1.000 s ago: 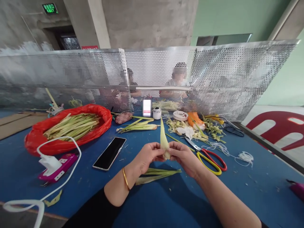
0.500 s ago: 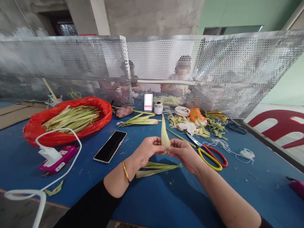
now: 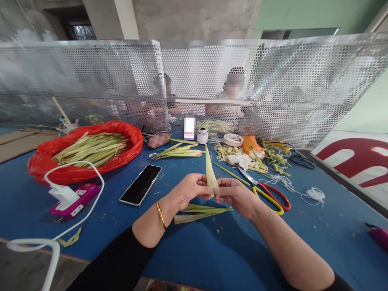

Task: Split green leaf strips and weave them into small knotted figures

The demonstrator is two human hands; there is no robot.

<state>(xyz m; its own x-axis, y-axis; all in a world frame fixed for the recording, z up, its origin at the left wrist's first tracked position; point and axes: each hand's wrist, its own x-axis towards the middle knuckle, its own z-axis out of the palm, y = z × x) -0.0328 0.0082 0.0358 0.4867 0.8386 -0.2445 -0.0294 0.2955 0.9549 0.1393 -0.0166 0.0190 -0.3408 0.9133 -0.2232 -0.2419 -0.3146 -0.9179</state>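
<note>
A pale green, pointed husk leaf stands upright between my two hands, its tip pointing away from me. My left hand pinches its lower end from the left, with a gold bangle on that wrist. From the right, the fingers of my right hand are closed on the same base; the fingertips nearly meet. Below the hands, a few long green leaf strips lie on the blue table. Red-and-yellow-handled scissors rest just right of my right hand, beside a thin green stalk.
To the left are a red bag of leaves, a phone and a purple power strip with a white cable. Toward the back lie a leaf bundle, thread spool, tape roll and scraps. A perforated metal screen stands behind; people sit beyond it.
The view has shifted slightly. Both hands keep their pinch on the husk leaf's base, with a small shift of the fingers; the leaf looks a little narrower.
</note>
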